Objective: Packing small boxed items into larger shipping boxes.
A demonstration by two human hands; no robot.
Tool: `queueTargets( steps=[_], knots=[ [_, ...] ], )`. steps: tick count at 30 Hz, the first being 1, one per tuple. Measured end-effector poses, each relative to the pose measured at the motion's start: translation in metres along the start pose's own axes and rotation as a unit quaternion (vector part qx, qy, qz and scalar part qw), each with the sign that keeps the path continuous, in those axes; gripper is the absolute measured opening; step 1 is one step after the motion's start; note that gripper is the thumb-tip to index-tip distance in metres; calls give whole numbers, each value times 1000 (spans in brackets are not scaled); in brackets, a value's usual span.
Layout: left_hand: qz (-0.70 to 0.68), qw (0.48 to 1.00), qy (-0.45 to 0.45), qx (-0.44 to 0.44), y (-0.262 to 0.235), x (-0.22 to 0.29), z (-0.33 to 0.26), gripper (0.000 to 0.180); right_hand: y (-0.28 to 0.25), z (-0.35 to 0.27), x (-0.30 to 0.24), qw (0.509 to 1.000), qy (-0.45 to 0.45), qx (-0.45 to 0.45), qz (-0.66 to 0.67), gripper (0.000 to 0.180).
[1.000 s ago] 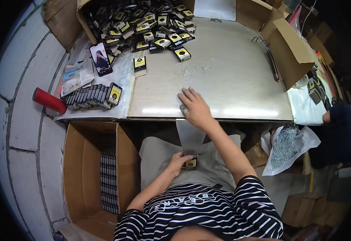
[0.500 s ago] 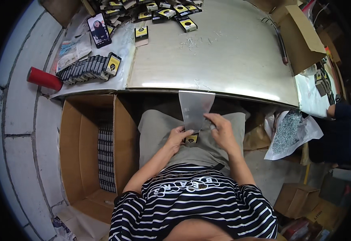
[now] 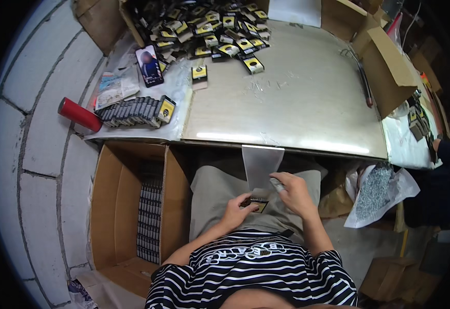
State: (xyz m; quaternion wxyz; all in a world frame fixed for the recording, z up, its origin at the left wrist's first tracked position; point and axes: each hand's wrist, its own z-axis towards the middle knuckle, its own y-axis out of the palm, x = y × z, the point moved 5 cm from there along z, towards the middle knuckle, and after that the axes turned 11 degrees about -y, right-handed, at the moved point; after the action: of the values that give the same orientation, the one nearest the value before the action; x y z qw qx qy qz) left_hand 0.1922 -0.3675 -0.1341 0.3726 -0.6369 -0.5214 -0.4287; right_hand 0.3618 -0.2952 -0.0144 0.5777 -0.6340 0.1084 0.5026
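**Over the lap, below the table edge: a small box meets a clear bag**

Over the person's lap, both hands work close together. The left hand (image 3: 235, 208) is closed round a small black-and-yellow box (image 3: 257, 205), fingers curled over its near end. The right hand (image 3: 294, 193) pinches the lower part of a clear plastic bag (image 3: 262, 165), which stands up from the fingers toward the table's edge; the bag's bottom sits just at the box, though whether the box has entered the bag is hard to tell from this angle.

Ahead lies the grey table (image 3: 297, 103). At its far side a heap of like boxes (image 3: 209, 26) spreads out, with one single box (image 3: 199, 73) lying apart, nearer the person. At the table's left a row of boxes standing on edge (image 3: 134, 110) rests beside a phone (image 3: 149, 65) and a red cylinder (image 3: 79, 114). On the floor to the person's left an open cardboard carton (image 3: 114, 206) holds packed boxes stacked along its inner side. At the right a white bag of dark small parts (image 3: 377, 190) lies open.
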Motion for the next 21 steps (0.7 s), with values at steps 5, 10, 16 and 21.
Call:
queueTargets(
  steps=[5, 10, 16, 21],
  knots=[
    [70, 945, 286, 143, -21, 128, -37, 62, 16, 11, -42, 845, 56, 24, 531, 46],
    [185, 885, 392, 168, -20, 161, -39, 72, 15, 30, -57, 812, -35, 32, 582, 57],
    [249, 864, 424, 110, -24, 156, -40, 72, 25, 30, -55, 836, 9, 71, 544, 39],
    [151, 914, 350, 136, -28, 138, -38, 78, 32, 24, -50, 860, -1, 119, 495, 19]
  ],
)
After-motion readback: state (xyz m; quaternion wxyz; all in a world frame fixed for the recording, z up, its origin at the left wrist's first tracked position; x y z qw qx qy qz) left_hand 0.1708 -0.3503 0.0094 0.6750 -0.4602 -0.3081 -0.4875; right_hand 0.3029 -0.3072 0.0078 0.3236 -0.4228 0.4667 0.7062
